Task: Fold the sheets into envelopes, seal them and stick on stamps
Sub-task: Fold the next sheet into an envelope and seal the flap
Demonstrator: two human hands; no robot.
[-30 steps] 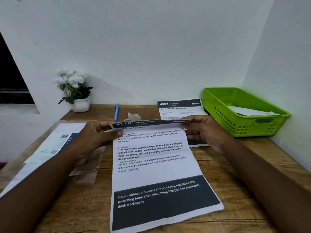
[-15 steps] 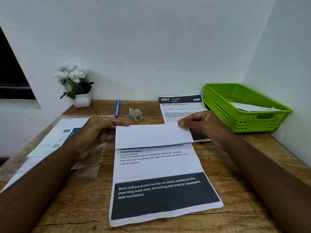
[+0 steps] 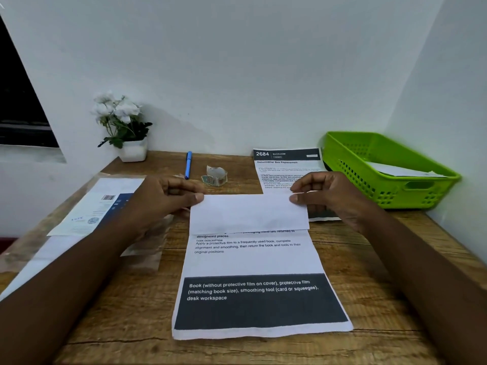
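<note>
Head view looks down, close over desk (image 3: 369, 259).

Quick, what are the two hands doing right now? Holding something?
Left hand: pinches the left corner of the folded-over flap of the printed sheet.
Right hand: pinches the flap's right corner.

Soft, even indoor light, nothing harsh

Wide-angle bend at the edges, plant (image 3: 120, 122) a bit blurry, faint shadow behind it.

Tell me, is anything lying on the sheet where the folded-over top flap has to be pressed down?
Nothing visible. The left hand and right hand pinch the flap at its far corners, and the printed sheet below it is bare.
</note>
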